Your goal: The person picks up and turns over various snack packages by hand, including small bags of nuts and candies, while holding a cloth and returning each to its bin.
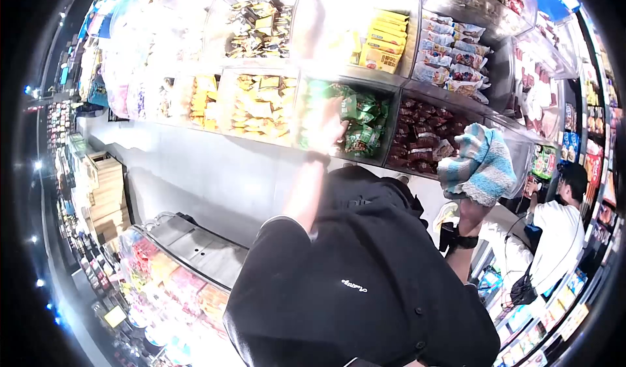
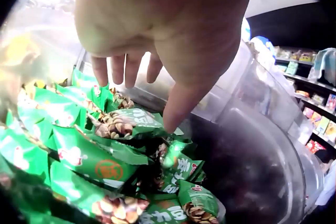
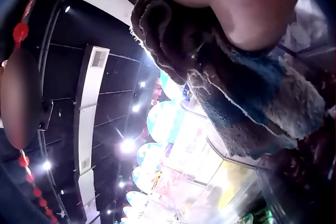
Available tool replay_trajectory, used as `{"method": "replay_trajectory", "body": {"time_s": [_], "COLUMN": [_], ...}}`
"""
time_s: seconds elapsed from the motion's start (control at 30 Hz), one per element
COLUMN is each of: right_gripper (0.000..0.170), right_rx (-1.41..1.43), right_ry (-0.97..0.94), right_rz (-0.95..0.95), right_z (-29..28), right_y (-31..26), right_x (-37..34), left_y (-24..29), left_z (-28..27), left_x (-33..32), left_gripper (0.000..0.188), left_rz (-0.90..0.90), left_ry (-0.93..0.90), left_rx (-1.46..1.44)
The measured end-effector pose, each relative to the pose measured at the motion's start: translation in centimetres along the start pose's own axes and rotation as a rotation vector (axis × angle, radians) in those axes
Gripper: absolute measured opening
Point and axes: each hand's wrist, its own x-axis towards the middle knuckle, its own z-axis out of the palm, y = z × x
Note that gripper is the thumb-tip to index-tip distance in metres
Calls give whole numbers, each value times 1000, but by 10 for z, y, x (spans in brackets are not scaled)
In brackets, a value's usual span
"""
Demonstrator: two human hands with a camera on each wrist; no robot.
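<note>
My left hand [image 1: 326, 131], washed out by glare in the head view, is over a clear bin of green snack packets [image 1: 365, 122]. In the left wrist view, that hand [image 2: 163, 35] reaches down with its fingers extended and apart. Its thumb tip is right at a green packet [image 2: 131, 124] with nuts printed on it; nothing is gripped. My right hand [image 1: 475, 212] holds a bunched blue, white and grey towel [image 1: 479, 165] above the bins at the right. In the right wrist view the towel [image 3: 247, 98] hangs in folds below the hand [image 3: 231, 3], whose fingertips are mostly hidden.
Dark red packets [image 1: 424, 129] fill the neighbouring bin, and yellow packets [image 1: 261, 103] the one left of the green. A higher row holds yellow packs [image 1: 385, 41] and white packs [image 1: 453, 50]. A person in white [image 1: 554, 236] is low by the right shelves.
</note>
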Motion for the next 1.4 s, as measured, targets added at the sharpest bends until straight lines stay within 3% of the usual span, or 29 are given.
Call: {"method": "replay_trajectory", "body": {"time_s": [0.07, 0.1, 0.2, 0.33, 0.43, 0.53, 0.6, 0.63, 0.73, 0.83, 0.93, 1.0, 1.03, 1.1, 1.17, 1.2, 1.33, 1.4], "right_gripper": [57, 61, 60, 58, 58, 59, 59, 58, 58, 57, 55, 54, 54, 53, 52, 57, 73, 74], "right_rx": [-84, -261, -139, -121, -274, -223, -155, -145, -272, -540, -523, -414, -366, -302, -297, -362, -439, -492], "right_ry": [73, 190, 391, 321, 302, 335, 347, 336, 267, 176, 97, 46, 20, -40, -127, -257, -297, -309], "right_rz": [-42, -70, -67, -118, -187, -203, -201, -193, -196, -213, -166, -96, -57, 25, 80, 91, 137, 135], "right_z": [12, 20, 46, 60, 79, 87, 87, 81, 79, 89, 123, 147, 159, 178, 192, 192, 236, 242], "right_y": [14, 20, 34, 46, 52, 54, 57, 58, 64, 71, 83, 89, 93, 101, 111, 118, 124, 126], "right_x": [-11, -17, -34, -56, -57, -60, -63, -66, -70, -65, -52, -44, -40, -36, -33, -28, -29, -31], "left_y": [5, 5, -17, -37, -30, -22, 19, -4, 30, 62, 100, 114, 118, 150, 145, 142, 152, 152], "left_z": [-12, -14, 1, 20, 10, -9, -54, -32, -93, -143, -189, -183, -180, -198, -179, -171, -168, -159], "left_x": [16, 20, 34, 46, 46, 47, 44, 36, 24, 14, -2, -11, -17, -23, -35, -40, -36, -33], "left_gripper": [63, 71, 73, 60, 54, 55, 57, 52, 46, 40, 37, 36, 38, 41, 46, 50, 46, 52], "left_rz": [56, 94, 215, 235, 186, 150, -155, 5, -165, -129, -363, -594, -63, -187, -249, -263, -130, -279], "left_ry": [-108, -130, -143, -234, -262, -321, -483, -362, -656, -717, -693, -660, -553, -638, -634, -606, -525, -619], "left_rx": [-16, -20, 120, 126, 129, -122, -370, -331, -1162, -1442, -1603, -1818, -1343, -1784, -1962, -1971, -1605, -2032]}}
